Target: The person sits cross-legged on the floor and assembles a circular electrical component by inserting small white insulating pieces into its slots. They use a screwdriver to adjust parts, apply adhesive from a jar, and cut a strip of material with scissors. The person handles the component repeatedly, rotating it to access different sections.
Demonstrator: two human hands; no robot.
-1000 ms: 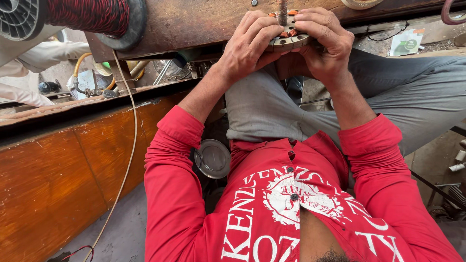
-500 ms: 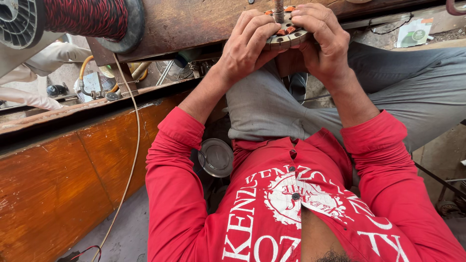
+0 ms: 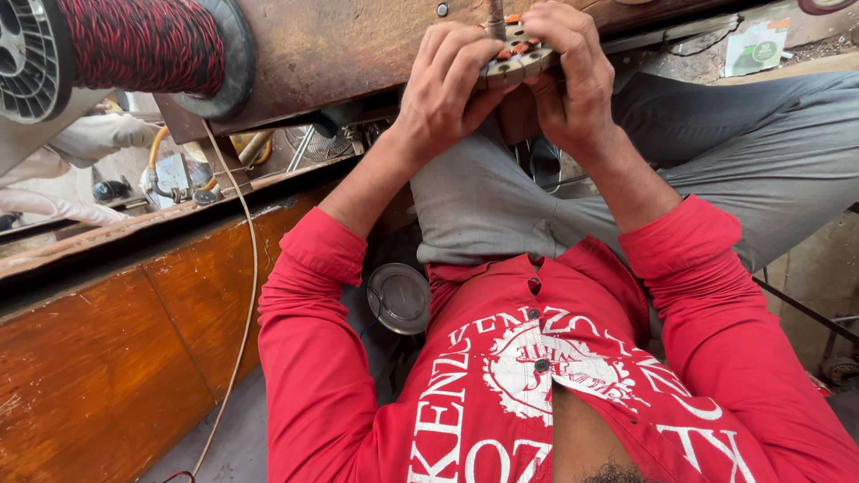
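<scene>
A round grey metal motor core [image 3: 519, 55] with orange slot liners sits on a thin upright shaft [image 3: 495, 16] at the top of the head view. My left hand [image 3: 447, 85] grips its left rim with fingers curled over it. My right hand [image 3: 573, 76] clasps its right side from above. Both red sleeves reach up toward it over my grey trousers [image 3: 501, 201]. A large spool of red and black wire [image 3: 134, 45] lies at the top left, and a thin pale wire [image 3: 250, 268] hangs down from near it.
A worn brown wooden board [image 3: 340, 49] runs behind the core. An orange-brown wooden panel [image 3: 107, 358] fills the lower left. A round metal lid [image 3: 399, 297] lies by my left elbow. Another person's pale sleeve [image 3: 63, 170] shows at the far left.
Both hands and the core sit slightly higher and more to the right in view than before. My grip on the core is unchanged.
</scene>
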